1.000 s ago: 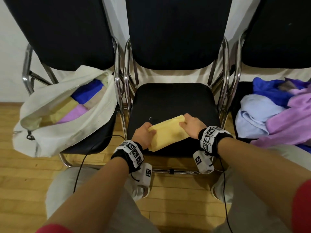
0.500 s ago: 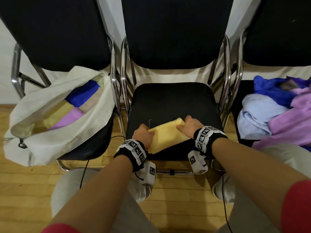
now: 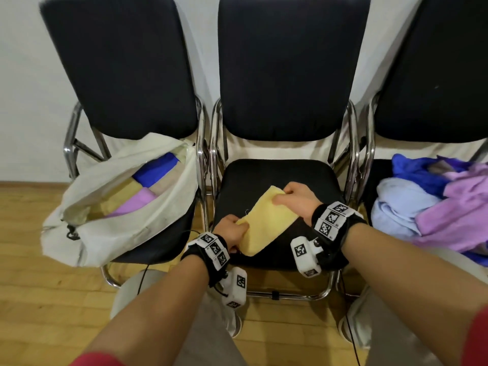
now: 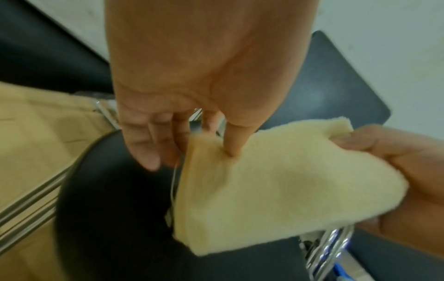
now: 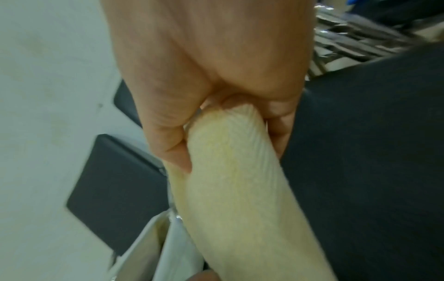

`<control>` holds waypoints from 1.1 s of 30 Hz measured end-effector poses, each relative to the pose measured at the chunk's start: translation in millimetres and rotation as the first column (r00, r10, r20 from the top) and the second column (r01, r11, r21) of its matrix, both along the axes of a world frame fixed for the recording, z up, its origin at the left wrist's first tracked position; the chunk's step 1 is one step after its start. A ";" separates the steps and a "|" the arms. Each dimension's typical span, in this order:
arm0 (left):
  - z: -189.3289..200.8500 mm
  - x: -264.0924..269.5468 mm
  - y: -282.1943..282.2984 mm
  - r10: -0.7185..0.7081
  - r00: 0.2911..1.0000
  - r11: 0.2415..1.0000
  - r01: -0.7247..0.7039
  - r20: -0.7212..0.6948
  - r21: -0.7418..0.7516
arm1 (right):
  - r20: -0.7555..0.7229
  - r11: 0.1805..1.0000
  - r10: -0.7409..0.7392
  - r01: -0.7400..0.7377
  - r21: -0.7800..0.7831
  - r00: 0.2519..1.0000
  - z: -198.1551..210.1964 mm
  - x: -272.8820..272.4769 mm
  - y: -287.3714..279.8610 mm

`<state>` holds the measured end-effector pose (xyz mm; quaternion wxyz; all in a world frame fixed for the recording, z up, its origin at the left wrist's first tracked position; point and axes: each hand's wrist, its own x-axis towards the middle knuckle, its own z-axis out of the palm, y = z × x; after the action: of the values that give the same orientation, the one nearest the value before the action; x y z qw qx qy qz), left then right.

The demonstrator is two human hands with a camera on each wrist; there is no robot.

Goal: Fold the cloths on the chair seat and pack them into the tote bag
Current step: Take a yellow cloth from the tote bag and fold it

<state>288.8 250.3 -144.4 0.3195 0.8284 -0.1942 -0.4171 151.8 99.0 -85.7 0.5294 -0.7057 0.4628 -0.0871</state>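
- Left hand [image 3: 231, 231] pinches the folded yellow cloth [image 3: 264, 225] at its near-left corner; fingers [image 4: 231, 141] pinching
- Right hand [image 3: 297, 200] grips the far end, apparently above the chair seat [image 3: 264, 171] front edge

fuzzy matt yellow cloth [image 3: 264, 224], shiny chrome chair frame [image 3: 352, 154], matt black fabric seat [image 3: 277, 175]

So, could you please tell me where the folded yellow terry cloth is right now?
In the head view the folded yellow terry cloth is over the front of the middle black chair seat, gripped between the left hand and right hand.
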 end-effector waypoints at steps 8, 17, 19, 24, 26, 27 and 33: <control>107.7 16.3 10.2 -0.245 0.969 0.885 0.229 0.012 -0.406 | 0.063 0.941 0.304 -0.289 -0.179 0.951 103.8 31.0 17.8; 160.2 57.4 42.3 -0.244 0.947 0.902 0.142 -0.210 -0.408 | 0.264 0.969 0.204 -0.233 0.085 0.943 137.2 83.4 35.6; 162.8 69.1 50.0 -0.175 0.951 0.911 0.059 -0.254 -0.408 | 0.353 0.967 0.087 -0.164 0.195 0.932 135.5 95.8 45.3; 158.0 105.4 71.8 0.059 0.892 0.886 -0.254 -0.448 -0.389 | 0.498 0.866 0.127 -0.341 0.367 0.858 120.0 114.5 70.4; 153.3 118.3 79.5 0.098 0.847 0.866 -0.331 -0.523 -0.374 | 0.525 0.803 0.213 -0.453 0.386 0.824 109.6 119.7 78.2; 151.6 122.4 82.3 0.097 0.837 0.864 -0.339 -0.539 -0.372 | 0.530 0.775 0.245 -0.492 0.396 0.812 103.8 122.9 81.7; 137.4 136.3 82.9 0.088 0.836 0.878 -0.323 -0.542 -0.354 | 0.587 0.653 0.230 -0.571 0.498 0.776 68.5 142.4 93.9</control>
<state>425.1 333.2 -7.0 0.5785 0.6125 -0.0975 -0.5298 294.2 192.9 -17.2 0.8423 -0.5181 0.1450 0.0336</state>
